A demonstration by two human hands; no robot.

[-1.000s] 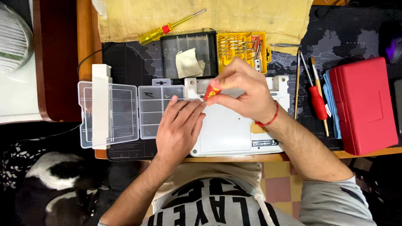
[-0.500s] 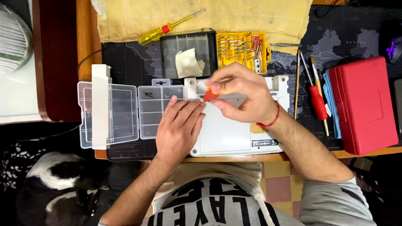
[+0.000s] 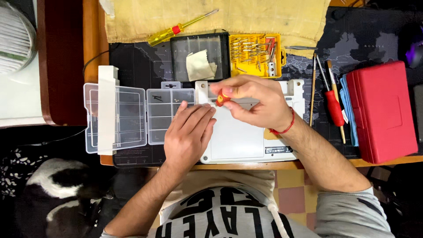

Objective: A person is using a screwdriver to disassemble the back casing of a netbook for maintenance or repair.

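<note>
You are seated at a wooden desk (image 3: 94,53) covered by a dark mat printed with a map (image 3: 136,66), and the landmark on it is the white plastic device shell lying face down (image 3: 246,136) at the near edge, just in front of your chest. Your left hand (image 3: 187,136) lies flat and open on the shell's left edge, holding nothing, only pressing it steady. Your right hand (image 3: 255,101) hovers over the shell's far left part, fingers closed around the small red-and-yellow-handled screwdriver (image 3: 222,98); its tip is hidden, so you cannot tell whether it sits in a screw. That driver looks light, stiff and slim, best pinched at the handle with fingertips; the shell seems rigid yet scratchable, and any screws would be tiny and easy to lose. Just left of the shell stands the clear plastic compartment box, lid open (image 3: 132,117). Right of the shell lie a thin wooden stick (image 3: 312,94), a red-handled screwdriver (image 3: 333,105) and a blue cloth (image 3: 348,110), then a red plastic case (image 3: 381,112). Beyond the shell sit a dark tray holding a folded cloth scrap (image 3: 200,57) and a yellow bit holder (image 3: 255,55); farther still, a yellow-handled screwdriver (image 3: 176,28) rests on tan fabric (image 3: 246,17).
</note>
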